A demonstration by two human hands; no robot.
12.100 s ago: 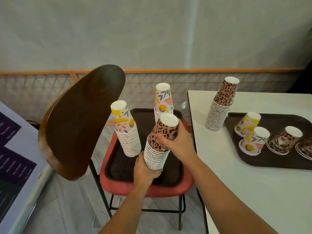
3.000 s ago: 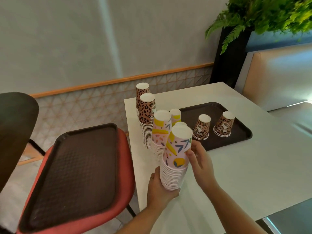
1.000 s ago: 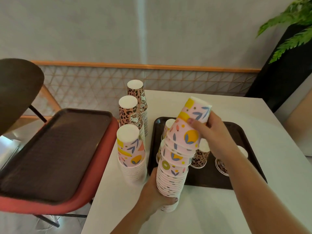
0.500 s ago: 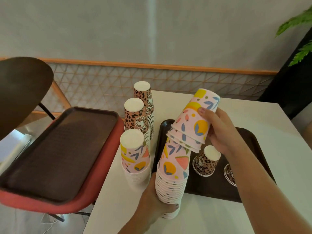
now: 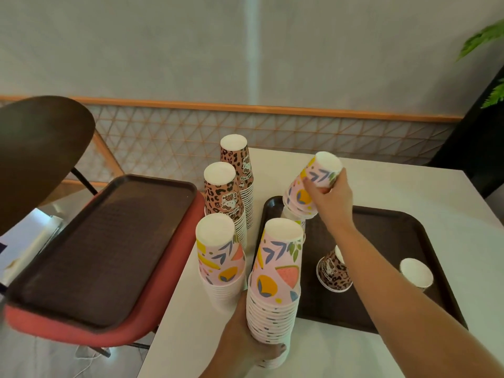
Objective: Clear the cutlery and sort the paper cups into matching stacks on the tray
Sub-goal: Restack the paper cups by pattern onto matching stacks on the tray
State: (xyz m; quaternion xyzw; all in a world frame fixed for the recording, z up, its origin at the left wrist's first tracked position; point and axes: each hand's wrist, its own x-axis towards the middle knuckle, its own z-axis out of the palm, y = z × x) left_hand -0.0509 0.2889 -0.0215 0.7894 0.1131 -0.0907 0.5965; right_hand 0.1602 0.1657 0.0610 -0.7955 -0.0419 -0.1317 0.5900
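On the white worktop (image 5: 409,192), near its left edge, four tall stacks of upside-down paper cups are seen. Two leopard-print stacks (image 5: 222,195) are placed at the back, one behind the other, brown with black spots and a small cartoon figure. A pink stack (image 5: 219,257) with yellow, blue and orange shapes is placed in front of them. Just beside it, a second pink stack (image 5: 275,290), printed with leaves, a watermelon slice and orange fruit, is gripped low down by the left hand (image 5: 245,342), whose fingers are curled round its bottom rims. A short bundle of pink cups (image 5: 308,186), tilted, is held by the right hand (image 5: 330,200) above the far left corner of the dark brown tray (image 5: 395,241), with the fingers wrapped round its upper part. On this tray a single leopard-print cup (image 5: 334,274) is partly hidden by the right forearm, and another cup (image 5: 416,272) is standing near the right rim. A second brown tray (image 5: 95,241) is lying on the red chair seat (image 5: 81,336) at the left.
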